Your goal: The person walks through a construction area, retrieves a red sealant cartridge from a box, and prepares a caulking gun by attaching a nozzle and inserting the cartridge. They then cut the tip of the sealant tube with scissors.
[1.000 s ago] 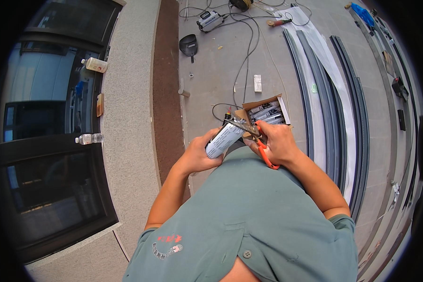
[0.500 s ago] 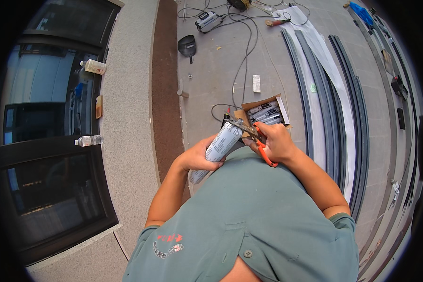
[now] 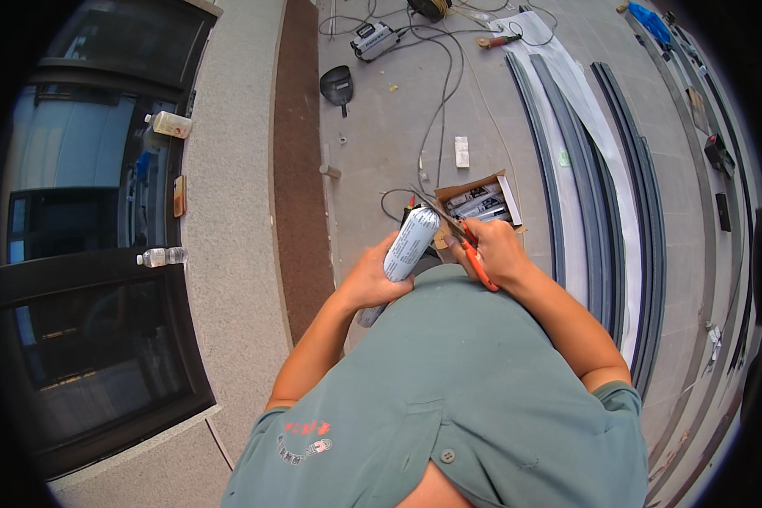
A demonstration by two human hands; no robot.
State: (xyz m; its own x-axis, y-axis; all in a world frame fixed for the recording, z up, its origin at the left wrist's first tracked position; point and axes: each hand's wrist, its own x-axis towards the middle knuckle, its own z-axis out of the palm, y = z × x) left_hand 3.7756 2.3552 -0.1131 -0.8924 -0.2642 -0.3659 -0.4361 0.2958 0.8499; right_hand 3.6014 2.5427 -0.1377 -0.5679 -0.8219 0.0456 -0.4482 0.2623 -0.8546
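A white foil sausage pack of sealant (image 3: 410, 247) with dark print leans up and to the right in front of my belly. My left hand (image 3: 371, 276) is wrapped round its middle, and the lower end shows below the palm. Orange-handled scissors (image 3: 480, 269) are gripped in my right hand (image 3: 501, 252), with fingers in the handle loops. Their dark blades point up and left, right beside the gathered top end of the pack. Whether the blades touch it I cannot tell. Just beyond my hands, an opened cardboard box (image 3: 516, 203) contains several similar packs (image 3: 480, 207).
A small white box (image 3: 461, 152) and a black welding mask (image 3: 337, 85) lie on the tiled floor. Cables run to a welding machine (image 3: 374, 41). Long grey metal profiles (image 3: 580, 169) stretch along the right. Bottles (image 3: 162, 256) and a phone (image 3: 179, 196) rest on the left ledge.
The scissors have shifted from lying across the pack's top end to beside it, blades pointing more upward. My left hand has brought the pack slightly up and to the right.
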